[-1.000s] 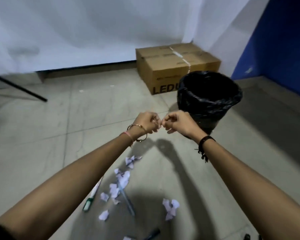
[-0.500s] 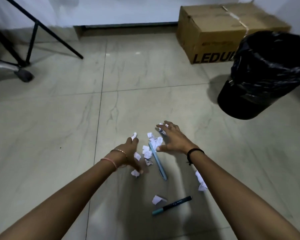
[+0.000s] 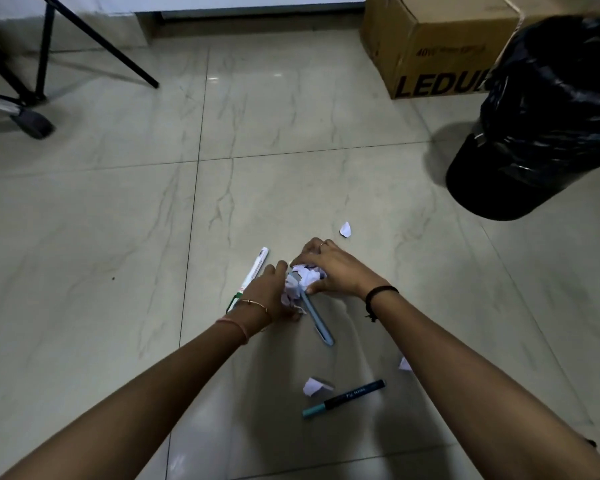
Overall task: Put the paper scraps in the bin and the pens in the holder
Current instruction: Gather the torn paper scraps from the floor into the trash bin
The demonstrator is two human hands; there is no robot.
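Observation:
On the tiled floor my left hand and my right hand are cupped around a bunched heap of white paper scraps, pressing it from both sides. A grey-blue pen lies partly under the heap. A white pen with a green end lies just left of my left hand. A black pen with a teal cap lies nearer to me. Loose scraps remain: one beyond my hands, one by the black pen, one beside my right forearm. The bin with a black liner stands at the right.
A cardboard box stands behind the bin against the wall. Black stand legs and a chair castor are at the far left. No pen holder is in view.
The view has dropped from the bin to the floor. My hands, spread over scattered scraps half a second ago, have drawn together and gathered the scraps into one heap.

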